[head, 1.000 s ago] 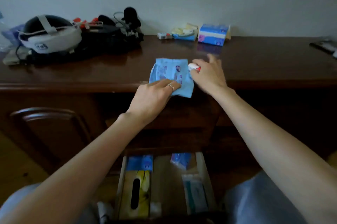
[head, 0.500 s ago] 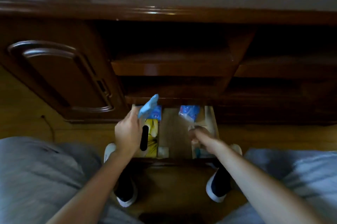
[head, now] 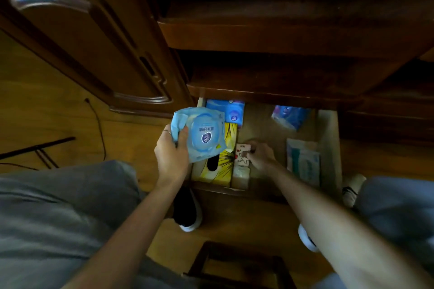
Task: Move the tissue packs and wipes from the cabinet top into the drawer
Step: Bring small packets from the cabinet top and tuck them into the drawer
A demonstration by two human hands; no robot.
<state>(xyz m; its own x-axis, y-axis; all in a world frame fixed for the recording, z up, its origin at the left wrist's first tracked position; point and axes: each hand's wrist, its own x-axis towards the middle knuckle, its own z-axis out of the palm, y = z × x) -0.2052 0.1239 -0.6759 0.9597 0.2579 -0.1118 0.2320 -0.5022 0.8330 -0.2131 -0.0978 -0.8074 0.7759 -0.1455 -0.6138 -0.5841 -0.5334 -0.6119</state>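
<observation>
Left grip point(head: 172, 156) clamps the flat light-blue plastic wipes pack point(head: 200, 134), left of centre, above the open wooden drawer point(head: 328, 147); right grip point(head: 254, 154) pinches a small white-and-red pack point(head: 242, 156) at centre, on the drawer floor

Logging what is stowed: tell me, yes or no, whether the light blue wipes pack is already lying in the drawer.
No, the light blue wipes pack is held in the left hand above the open wooden drawer.

Both hands are now down at the open drawer point(head: 328, 147) instead of the cabinet top. The left hand point(head: 172, 158) holds the blue wipes point(head: 199, 137) over the drawer's left side, its round label facing up; the right hand point(head: 260, 158) sets a small white pack point(head: 242, 156) inside.
</observation>
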